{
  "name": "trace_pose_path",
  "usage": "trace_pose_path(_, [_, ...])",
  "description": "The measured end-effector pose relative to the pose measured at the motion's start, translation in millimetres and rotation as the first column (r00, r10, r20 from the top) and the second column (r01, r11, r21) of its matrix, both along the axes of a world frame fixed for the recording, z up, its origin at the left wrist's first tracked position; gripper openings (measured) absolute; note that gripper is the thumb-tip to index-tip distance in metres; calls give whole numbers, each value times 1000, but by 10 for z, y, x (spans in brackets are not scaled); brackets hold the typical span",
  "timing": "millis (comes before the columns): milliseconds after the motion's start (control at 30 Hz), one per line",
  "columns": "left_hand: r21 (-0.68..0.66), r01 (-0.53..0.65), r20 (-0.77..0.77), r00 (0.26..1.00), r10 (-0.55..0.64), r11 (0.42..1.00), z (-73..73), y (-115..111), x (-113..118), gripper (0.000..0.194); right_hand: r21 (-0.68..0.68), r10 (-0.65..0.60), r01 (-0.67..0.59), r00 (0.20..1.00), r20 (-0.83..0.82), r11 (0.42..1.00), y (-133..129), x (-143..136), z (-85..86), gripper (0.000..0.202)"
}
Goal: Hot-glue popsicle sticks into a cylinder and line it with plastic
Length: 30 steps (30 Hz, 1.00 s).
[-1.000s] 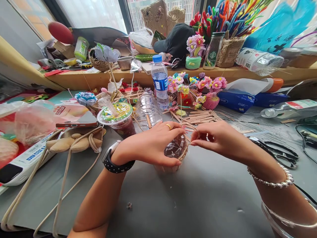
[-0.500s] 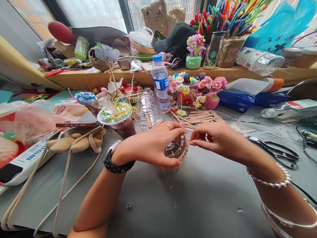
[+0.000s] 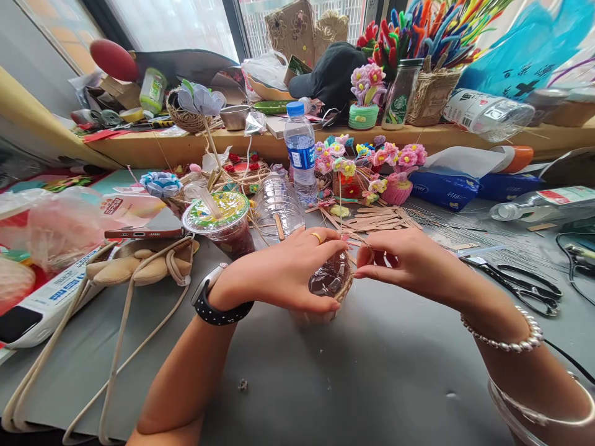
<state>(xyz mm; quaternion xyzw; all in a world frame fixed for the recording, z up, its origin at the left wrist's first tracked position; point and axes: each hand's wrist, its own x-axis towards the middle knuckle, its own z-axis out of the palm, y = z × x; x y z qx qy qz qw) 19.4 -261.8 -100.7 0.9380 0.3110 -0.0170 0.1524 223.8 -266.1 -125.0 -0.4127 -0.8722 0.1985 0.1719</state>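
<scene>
A clear, dark-looking plastic container (image 3: pixel 331 277) with twine wound around its side stands on the grey table. My left hand (image 3: pixel 290 266) arches over it, thumb on the near side and fingers at the far edge, gripping it. At the container's right, my right hand (image 3: pixel 402 263) is closed in a pinch on a strand of twine (image 3: pixel 360 239) that runs toward the left fingertips. The left palm hides much of the container's left side.
Flat wooden sticks (image 3: pixel 381 219) and thin wires lie behind my hands. Black-handled scissors (image 3: pixel 525 285) rest at right. A lidded drink cup (image 3: pixel 218 217), an empty clear bottle (image 3: pixel 279 201) and a water bottle (image 3: pixel 300 155) stand or lie beyond. A bag with cords (image 3: pixel 144 266) is at left.
My right hand has shifted very slightly left, its fingers still pinching the twine. The left hand and the container look unmoved.
</scene>
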Motion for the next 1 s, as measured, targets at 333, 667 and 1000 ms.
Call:
trace_pose_path(333, [13,6,1,1000,-6,1000,-18,-5,2,64,28,-6,5,1000,9,1000,6,-17,-19,20])
trace_pose_path(667, [110,-159,-57,985,166,981,-29,-97,-108,106,-177,16,-44,987,-160,983,62,105,30,23])
trace_pose_path(1000, [-22,35,-52,998,-36,999,76,-34,-178,91,-293,17,-86,973,-230,952,64,164,66,21])
